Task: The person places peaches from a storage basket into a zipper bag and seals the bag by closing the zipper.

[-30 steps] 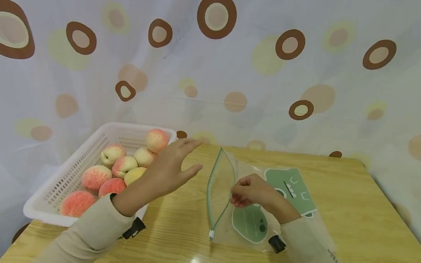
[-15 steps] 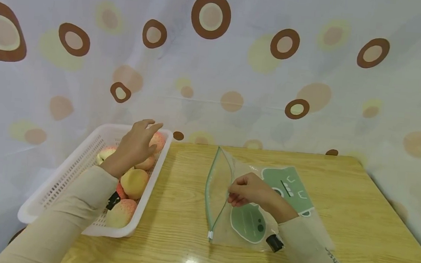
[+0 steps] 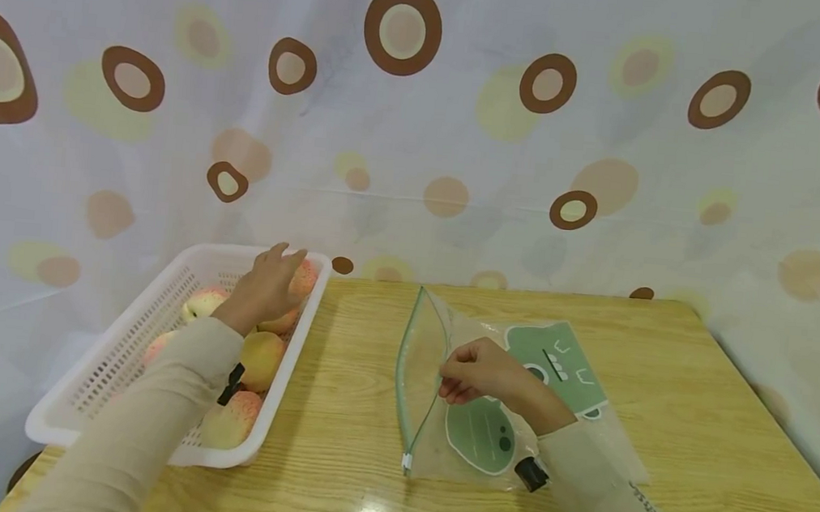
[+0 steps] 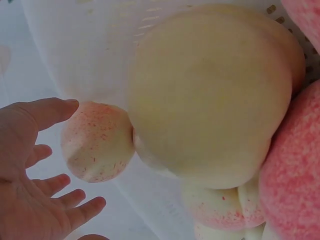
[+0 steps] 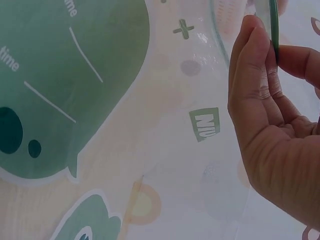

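My left hand (image 3: pixel 264 288) reaches over the far right corner of a white plastic basket (image 3: pixel 109 344). Beside its spread fingers, in the left wrist view, lies a pink-speckled peach (image 4: pixel 97 142); thumb and fingers stand around its near side, not curled on it. A pale yellow peach (image 4: pixel 210 100) fills the middle of that view. On the right, my right hand (image 3: pixel 483 372) pinches the green zip edge of a clear zip bag (image 3: pixel 478 437) between thumb and fingers, and the bag's mouth gapes toward the basket. Green cartoon prints cover the bag, which lies flat on the table.
Several more peaches fill the basket, among them a yellow one (image 3: pixel 260 361) and a pink-tipped one (image 3: pixel 233 419) near its front. Wooden table (image 3: pixel 345 413) shows between basket and bag. A dotted curtain (image 3: pixel 391 140) hangs behind the table.
My left hand has moved left from between basket and bag to over the basket, then lowered slightly beside the far corner peach. My right hand keeps its pinch on the bag edge.
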Action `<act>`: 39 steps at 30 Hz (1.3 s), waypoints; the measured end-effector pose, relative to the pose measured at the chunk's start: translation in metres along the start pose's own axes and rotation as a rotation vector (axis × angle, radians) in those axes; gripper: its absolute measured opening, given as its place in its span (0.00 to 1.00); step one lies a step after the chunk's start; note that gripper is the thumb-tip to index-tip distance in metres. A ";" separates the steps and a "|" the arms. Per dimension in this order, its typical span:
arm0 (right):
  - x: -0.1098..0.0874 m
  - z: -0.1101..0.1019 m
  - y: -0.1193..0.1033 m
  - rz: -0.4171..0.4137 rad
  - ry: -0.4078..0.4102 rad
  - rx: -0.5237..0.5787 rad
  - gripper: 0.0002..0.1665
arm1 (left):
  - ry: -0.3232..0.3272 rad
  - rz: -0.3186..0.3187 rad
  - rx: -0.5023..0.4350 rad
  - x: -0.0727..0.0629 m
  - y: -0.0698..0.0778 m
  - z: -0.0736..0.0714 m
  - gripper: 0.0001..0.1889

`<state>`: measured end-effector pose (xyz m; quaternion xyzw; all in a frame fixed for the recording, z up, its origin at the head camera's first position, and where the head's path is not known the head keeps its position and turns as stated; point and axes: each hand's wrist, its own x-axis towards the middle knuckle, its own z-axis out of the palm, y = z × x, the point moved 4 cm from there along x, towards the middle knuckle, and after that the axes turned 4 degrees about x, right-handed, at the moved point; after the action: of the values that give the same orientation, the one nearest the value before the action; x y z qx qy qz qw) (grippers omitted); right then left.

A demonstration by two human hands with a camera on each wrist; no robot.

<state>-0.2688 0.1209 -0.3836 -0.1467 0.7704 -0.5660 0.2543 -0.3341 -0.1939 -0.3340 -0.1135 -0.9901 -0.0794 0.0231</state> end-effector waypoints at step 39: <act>-0.001 0.003 0.001 0.002 0.015 0.013 0.13 | 0.262 0.033 -0.093 0.000 -0.005 0.006 0.29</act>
<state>-0.2668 0.1193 -0.3850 -0.1402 0.7687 -0.5718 0.2501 -0.3357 -0.1973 -0.3401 -0.1192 -0.9718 -0.1391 0.1483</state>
